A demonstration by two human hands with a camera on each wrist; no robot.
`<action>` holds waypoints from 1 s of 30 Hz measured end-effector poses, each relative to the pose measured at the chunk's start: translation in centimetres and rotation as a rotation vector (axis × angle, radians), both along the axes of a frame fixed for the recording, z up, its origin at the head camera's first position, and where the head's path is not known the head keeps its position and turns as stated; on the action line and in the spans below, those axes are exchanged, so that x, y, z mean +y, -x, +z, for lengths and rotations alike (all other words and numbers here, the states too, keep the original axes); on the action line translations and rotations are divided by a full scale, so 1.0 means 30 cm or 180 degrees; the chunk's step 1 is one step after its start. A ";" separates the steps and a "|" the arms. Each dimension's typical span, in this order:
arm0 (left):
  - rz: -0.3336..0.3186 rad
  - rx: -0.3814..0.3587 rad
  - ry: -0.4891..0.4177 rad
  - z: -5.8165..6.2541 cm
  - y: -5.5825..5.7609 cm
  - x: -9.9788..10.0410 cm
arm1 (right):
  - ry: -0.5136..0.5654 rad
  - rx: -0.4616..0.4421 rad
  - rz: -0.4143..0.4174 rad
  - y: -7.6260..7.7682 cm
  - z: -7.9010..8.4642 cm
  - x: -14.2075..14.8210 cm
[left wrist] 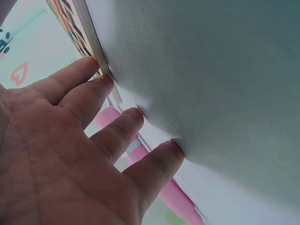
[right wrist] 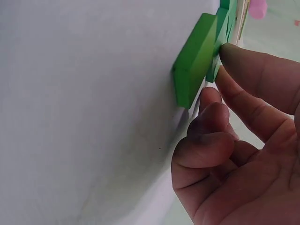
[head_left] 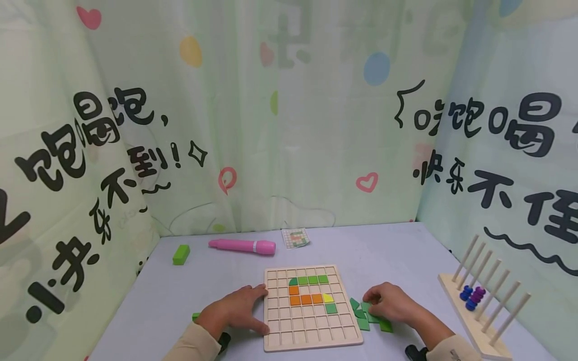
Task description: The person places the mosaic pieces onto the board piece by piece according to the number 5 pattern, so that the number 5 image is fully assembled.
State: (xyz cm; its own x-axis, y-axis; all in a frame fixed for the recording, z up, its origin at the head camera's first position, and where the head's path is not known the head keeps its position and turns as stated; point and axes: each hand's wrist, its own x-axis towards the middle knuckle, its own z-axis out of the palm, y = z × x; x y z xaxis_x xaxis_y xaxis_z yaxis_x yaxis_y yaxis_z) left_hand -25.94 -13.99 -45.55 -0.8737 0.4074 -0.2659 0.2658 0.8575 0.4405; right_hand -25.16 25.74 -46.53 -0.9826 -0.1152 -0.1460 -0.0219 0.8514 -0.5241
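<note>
A wooden grid board (head_left: 311,328) lies on the table with orange, green and yellow tiles set in some of its squares. At its left edge, my left hand (head_left: 237,308) touches the frame with spread fingers; in the left wrist view the fingertips (left wrist: 91,64) meet the board's side and the tabletop. Right of the board is a small group of green tiles (head_left: 363,323). Over them, my right hand (head_left: 389,302) pinches a dark green tile (right wrist: 212,70) between thumb and index finger, the other fingers curled in. A lighter green tile (right wrist: 194,61) lies beside those fingertips.
A pink pen-shaped object (head_left: 241,246), a patterned card (head_left: 295,238) and a green block (head_left: 181,254) lie toward the back. A wooden peg stand (head_left: 474,316) with blue and purple beads is at the right. Printed curtains surround the table.
</note>
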 end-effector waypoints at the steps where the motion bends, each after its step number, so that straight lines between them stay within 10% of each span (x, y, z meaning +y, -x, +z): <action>1: 0.0005 0.0000 0.0002 0.000 0.001 0.000 | -0.0009 0.0005 0.0016 0.000 0.000 0.000; 30: 0.0003 0.0003 -0.0016 -0.020 0.020 -0.003 | 0.0267 0.0092 -0.0058 -0.016 0.024 -0.021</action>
State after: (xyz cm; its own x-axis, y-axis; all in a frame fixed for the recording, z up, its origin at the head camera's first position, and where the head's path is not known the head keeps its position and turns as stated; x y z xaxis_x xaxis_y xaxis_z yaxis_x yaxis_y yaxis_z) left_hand -26.54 -14.06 -46.14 -0.8744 0.4078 -0.2629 0.2653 0.8555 0.4446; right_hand -24.68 25.11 -45.82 -0.9882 -0.1080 -0.1082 -0.0230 0.8048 -0.5931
